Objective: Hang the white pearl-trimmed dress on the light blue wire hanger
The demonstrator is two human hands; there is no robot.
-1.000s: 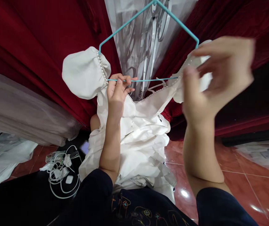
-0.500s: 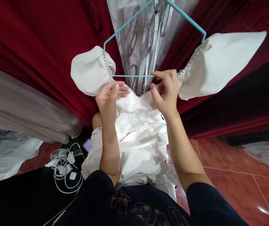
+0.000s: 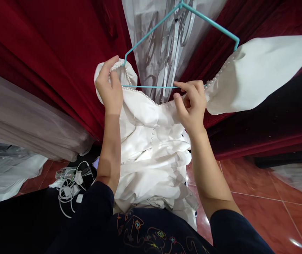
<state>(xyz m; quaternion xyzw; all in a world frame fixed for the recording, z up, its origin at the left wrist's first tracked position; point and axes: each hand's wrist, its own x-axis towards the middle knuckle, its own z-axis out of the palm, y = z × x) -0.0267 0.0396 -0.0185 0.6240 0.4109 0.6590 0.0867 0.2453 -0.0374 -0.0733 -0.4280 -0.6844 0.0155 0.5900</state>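
Note:
A white dress (image 3: 151, 148) with a pearl-trimmed neckline hangs on a teal wire hanger (image 3: 166, 21) in front of me. My left hand (image 3: 110, 88) grips the dress's left puffed sleeve where it meets the hanger's left corner. Near the middle right of the neckline, my right hand (image 3: 191, 104) pinches the pearl edge and the hanger's lower bar. The right sleeve (image 3: 256, 72) spreads out wide to the right.
Dark red velvet curtains (image 3: 47, 46) hang behind, with a grey patterned sheer panel (image 3: 164, 46) between them. White chargers and tangled cables (image 3: 70, 185) lie on the floor at lower left. Glossy red floor tiles (image 3: 259, 197) stretch to the right. Grey fabric (image 3: 21, 130) drapes at left.
My left hand rose from the neckline to the left sleeve at the hanger corner and closed on it. The right hand came in from the right sleeve to the neckline.

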